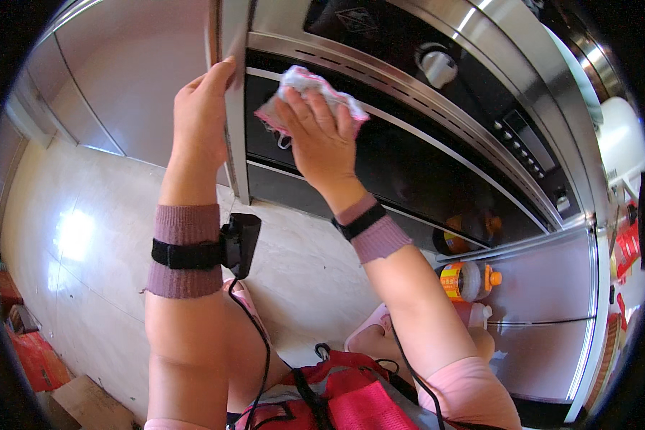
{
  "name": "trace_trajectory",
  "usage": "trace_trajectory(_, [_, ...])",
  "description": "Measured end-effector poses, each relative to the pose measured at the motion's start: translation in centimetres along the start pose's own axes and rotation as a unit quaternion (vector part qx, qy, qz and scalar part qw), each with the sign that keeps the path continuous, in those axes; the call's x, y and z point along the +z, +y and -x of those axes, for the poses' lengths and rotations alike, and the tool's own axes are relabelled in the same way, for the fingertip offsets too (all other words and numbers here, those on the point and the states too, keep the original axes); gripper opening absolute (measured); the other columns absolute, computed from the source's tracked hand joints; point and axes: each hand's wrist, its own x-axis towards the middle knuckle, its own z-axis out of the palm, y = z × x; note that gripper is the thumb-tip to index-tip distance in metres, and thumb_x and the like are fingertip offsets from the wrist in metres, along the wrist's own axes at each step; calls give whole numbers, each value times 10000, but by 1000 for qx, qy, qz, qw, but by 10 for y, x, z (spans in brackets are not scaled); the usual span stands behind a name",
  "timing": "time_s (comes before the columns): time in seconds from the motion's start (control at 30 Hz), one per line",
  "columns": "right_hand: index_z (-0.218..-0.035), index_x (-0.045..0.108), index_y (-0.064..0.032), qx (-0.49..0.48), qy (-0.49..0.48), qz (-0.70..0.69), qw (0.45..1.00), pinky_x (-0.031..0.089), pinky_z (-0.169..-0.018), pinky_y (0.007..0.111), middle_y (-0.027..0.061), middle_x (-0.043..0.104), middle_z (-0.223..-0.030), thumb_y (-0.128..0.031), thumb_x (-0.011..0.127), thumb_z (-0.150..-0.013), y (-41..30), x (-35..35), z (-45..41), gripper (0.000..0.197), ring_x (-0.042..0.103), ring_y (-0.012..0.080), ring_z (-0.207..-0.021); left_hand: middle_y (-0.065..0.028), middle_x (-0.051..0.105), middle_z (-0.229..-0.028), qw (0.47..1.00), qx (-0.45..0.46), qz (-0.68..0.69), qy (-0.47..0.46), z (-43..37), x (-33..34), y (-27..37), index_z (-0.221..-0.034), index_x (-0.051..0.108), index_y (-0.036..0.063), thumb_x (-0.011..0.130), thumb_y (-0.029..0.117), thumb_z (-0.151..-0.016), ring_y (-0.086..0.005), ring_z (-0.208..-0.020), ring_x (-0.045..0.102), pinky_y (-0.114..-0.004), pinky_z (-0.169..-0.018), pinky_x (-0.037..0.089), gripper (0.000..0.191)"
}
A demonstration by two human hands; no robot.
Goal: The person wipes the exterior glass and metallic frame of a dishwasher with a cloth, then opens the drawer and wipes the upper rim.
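My right hand (322,134) presses a white cloth with pink edging (312,80) flat against the dark glass front of a built-in oven or similar appliance (408,156), near its left end. The fingers are spread over the cloth, and a small loop hangs at its lower edge. My left hand (201,102) grips the edge of a cabinet door or side panel (236,107) left of the appliance, thumb uppermost; its fingertips are partly hidden. Above the glass runs a steel panel with a control knob (439,69) and small buttons.
Plastic bottles, one with an orange cap (467,280), stand on the floor by a cabinet (543,290) at the right. Cardboard boxes (91,403) lie at the lower left. Cables run from wrist-worn devices (240,244). A red bag (349,392) is at my lap.
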Motion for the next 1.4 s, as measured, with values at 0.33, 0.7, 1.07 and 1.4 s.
trace_trajectory(0.33, [-1415,387,-202,158,-51,102,981,24,-1106,591,124,213,-1535,-306,537,-894,137,-51,146,552,114,385,-1419,-106,640,-1048,999,-1,-33,0,6,4,-2,-1122,617,-73,674,264,-832,-182,-983,574,-301,-868,431,448])
trace_trajectory(0.7, [-1463,223,-38,205,35,-4,978,-37,-1051,658,263,86,-1525,-425,468,-919,69,-27,95,711,-28,528,-1375,-119,632,-1060,999,27,-14,-10,-1,1,-11,-1116,613,-100,676,290,-825,-178,-1029,547,-285,-932,387,491])
trace_trajectory(1.07, [-1409,395,-181,100,-5,-101,990,144,-1066,576,32,332,-1489,-255,562,-825,-70,30,-27,612,277,287,-1363,-83,629,-973,1000,6,6,-19,-10,-1,-12,-1042,638,-86,669,329,-818,-147,-924,531,-278,-850,403,472])
trace_trajectory(1.4, [-1209,557,-196,88,-86,2,992,308,-979,488,-29,562,-1207,-193,606,-779,43,-24,90,433,480,210,-1160,-128,606,-1139,999,15,-34,6,-4,-3,-12,-1131,625,-50,681,319,-812,-203,-1063,536,-329,-960,374,491])
